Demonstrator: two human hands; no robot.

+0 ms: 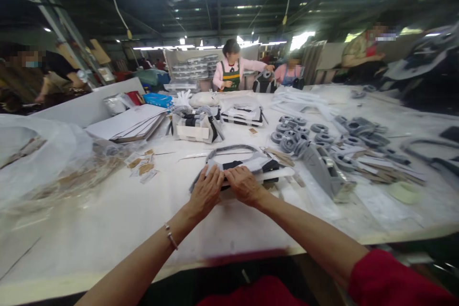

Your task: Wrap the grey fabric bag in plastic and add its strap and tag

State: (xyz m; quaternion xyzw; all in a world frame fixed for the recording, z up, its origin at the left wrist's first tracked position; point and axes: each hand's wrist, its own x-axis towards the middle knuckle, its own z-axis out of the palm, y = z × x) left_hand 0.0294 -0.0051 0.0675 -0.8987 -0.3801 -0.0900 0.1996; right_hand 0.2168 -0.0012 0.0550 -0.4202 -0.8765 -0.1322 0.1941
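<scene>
My left hand point(207, 192) and my right hand point(245, 183) lie side by side, fingers stretched flat, pressing on a grey, white and black fabric bag piece point(247, 165) on the white table point(118, 220). A grey strap loops out from the piece toward the far side. The fingertips cover the near edge of the piece. A thin bracelet sits on my left wrist. My right arm has a red sleeve.
Several grey strap rolls point(294, 136) and grey cut parts point(330, 172) lie to the right. A stack of folded bags point(195, 126) and white card sheets point(129, 124) sit farther back. Clear plastic bags point(43, 162) fill the left. Other people work at the far side.
</scene>
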